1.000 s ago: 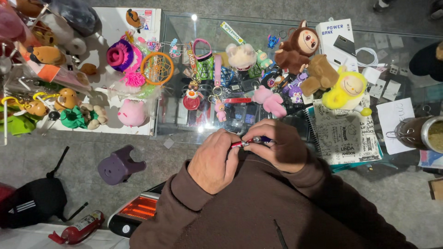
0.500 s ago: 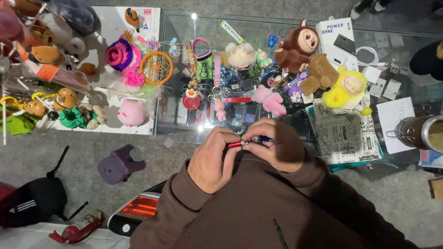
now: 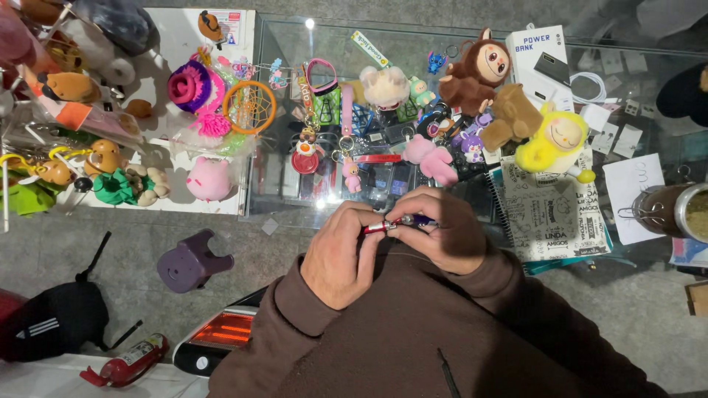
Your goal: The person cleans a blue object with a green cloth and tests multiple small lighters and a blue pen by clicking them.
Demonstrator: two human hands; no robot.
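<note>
Both hands meet at the near edge of a glass bench [image 3: 295, 195], just in front of the person's brown sweatshirt [image 3: 413, 332]. The left hand [image 3: 341, 254] is closed, its fingers curled around the left end of a small pen-shaped object [image 3: 394, 223] with a red and silver section and a purple part. The right hand [image 3: 441, 230] is closed over the right end of the same object, its fingers bent down across it, so only the middle stretch shows between the two hands.

On the bench just beyond the hands lie key rings and small charms: a pink figure [image 3: 431, 156], a little pink bear charm [image 3: 352, 175] and a red round charm [image 3: 304, 161]. Farther off sit a brown plush monkey [image 3: 476, 70], a cream plush animal [image 3: 383, 85] and, to the right, a yellow plush doll [image 3: 554, 141]. A spiral notebook with a doodled cover [image 3: 549, 214] lies right of the hands, with a white box [image 3: 542, 55] at the far right and a metal cup [image 3: 675, 210] at the right edge.

To the left, a white surface [image 3: 166, 26] carries an orange dreamcatcher [image 3: 249, 107], a pink and purple knitted piece [image 3: 193, 87] and a pink pig toy [image 3: 209, 179]. On the grey floor at near left stand a small purple stool [image 3: 193, 259], a black bag [image 3: 55, 324] and a small red fire extinguisher [image 3: 129, 359].
</note>
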